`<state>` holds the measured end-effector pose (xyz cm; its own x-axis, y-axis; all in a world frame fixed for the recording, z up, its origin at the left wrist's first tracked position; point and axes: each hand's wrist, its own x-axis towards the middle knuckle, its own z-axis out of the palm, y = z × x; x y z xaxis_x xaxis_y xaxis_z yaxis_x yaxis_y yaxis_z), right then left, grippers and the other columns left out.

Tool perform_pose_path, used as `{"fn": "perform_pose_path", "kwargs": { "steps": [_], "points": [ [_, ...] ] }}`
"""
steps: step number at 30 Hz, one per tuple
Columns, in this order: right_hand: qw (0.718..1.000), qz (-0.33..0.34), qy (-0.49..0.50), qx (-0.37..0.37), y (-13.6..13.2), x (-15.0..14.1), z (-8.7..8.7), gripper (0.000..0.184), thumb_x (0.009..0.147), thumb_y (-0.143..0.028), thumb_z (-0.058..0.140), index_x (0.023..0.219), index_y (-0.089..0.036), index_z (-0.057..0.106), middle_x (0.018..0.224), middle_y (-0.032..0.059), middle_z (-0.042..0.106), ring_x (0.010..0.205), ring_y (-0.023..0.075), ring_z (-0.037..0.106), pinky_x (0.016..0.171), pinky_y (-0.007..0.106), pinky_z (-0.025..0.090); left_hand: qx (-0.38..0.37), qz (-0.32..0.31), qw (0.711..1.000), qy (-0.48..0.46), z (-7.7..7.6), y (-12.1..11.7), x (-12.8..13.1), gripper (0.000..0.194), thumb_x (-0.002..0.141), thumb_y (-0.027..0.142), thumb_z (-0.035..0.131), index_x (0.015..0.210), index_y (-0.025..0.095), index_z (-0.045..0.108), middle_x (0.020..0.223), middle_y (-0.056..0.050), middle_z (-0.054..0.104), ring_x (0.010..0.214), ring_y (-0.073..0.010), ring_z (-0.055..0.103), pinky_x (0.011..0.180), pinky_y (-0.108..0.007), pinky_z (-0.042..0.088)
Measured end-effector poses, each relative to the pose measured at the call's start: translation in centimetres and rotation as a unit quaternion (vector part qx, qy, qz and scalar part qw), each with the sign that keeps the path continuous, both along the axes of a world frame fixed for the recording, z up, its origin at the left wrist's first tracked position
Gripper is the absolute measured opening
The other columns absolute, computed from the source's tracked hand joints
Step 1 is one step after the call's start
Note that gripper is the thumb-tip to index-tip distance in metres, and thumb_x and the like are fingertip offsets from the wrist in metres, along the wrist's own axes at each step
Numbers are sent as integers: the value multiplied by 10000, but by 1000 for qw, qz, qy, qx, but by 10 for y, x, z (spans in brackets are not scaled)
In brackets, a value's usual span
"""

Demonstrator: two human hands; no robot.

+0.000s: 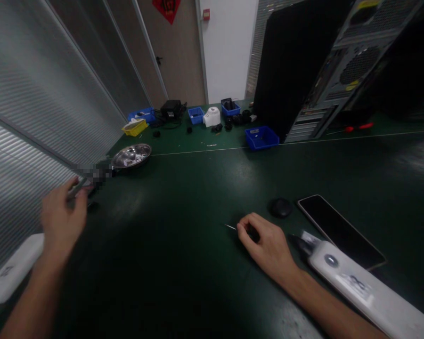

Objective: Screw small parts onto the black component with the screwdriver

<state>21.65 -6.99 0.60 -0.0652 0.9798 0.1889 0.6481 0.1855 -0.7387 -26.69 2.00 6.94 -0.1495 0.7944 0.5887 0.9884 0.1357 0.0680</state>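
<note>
My right hand [266, 238] rests low over the green tabletop, thumb and forefinger pinched on a thin metal pin [230, 227] that points left. Just beyond that hand lies a round black object, possibly a mouse [281, 207]. At the far left, my left hand [64, 212] is smeared by motion, its thumb and fingers closed around a slim grey object [77, 188] whose kind is unclear. The area past those fingertips is pixelated. A round metal dish [132, 156] with crumpled white bits stands beyond it.
A phone-like dark slab [341, 230] and a white device [367, 287] lie on the right. Blue bins [261, 138], a yellow tray [134, 127] and a white housing [212, 117] line the back. An open computer case [339, 70] stands back right. Blinds [28, 94] border the left.
</note>
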Motion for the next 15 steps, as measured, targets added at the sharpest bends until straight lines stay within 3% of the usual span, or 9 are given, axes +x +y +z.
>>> {"fn": "perform_pose_path", "kwargs": {
  "steps": [3, 6, 8, 11, 15],
  "points": [
    [1000, 1, -2, 2, 0, 0, 0, 231, 1007, -347, 509, 865, -222, 640, 850, 6, 654, 734, 155, 607, 673, 286, 423, -86, 35, 995, 40, -49, 25, -42, 514, 990, 413, 437, 1375, 79, 507, 1327, -153, 605, 1221, -306, 554, 1027, -479, 469],
    [1000, 0, -5, 3, 1, 0, -2, 228, 1007, -348, 510, 870, -222, 642, 849, 6, 654, 730, 154, 606, 667, 285, 420, -183, 66, 980, 27, -76, 24, -72, 527, 985, 465, 420, 1352, 108, 545, 1307, -148, 617, 1144, -306, 578, 931, -429, 501],
    [1000, 0, -5, 2, 0, 1, -3, 226, 1008, -349, 510, 873, -223, 640, 854, 4, 654, 731, 154, 606, 672, 286, 420, -212, 66, 975, 15, -78, 19, -78, 492, 987, 452, 408, 1324, 135, 574, 1246, -123, 643, 1080, -280, 594, 883, -380, 505],
    [1000, 1, -4, -1, 0, 0, -3, 226, 1012, -353, 509, 875, -227, 637, 862, -2, 649, 736, 151, 606, 688, 286, 420, -193, 54, 980, 13, -70, 17, -70, 462, 982, 441, 418, 1281, 149, 615, 1179, -100, 654, 1057, -268, 596, 881, -354, 501],
    [1000, 7, -16, -6, -1, 0, 0, 224, 1013, -353, 507, 883, -228, 640, 871, -2, 649, 758, 153, 609, 681, 283, 412, -198, -67, 978, -20, -57, 22, -23, 419, 995, 412, 438, 1224, 142, 662, 1194, -116, 659, 1113, -291, 591, 979, -422, 477]
  ]
}}
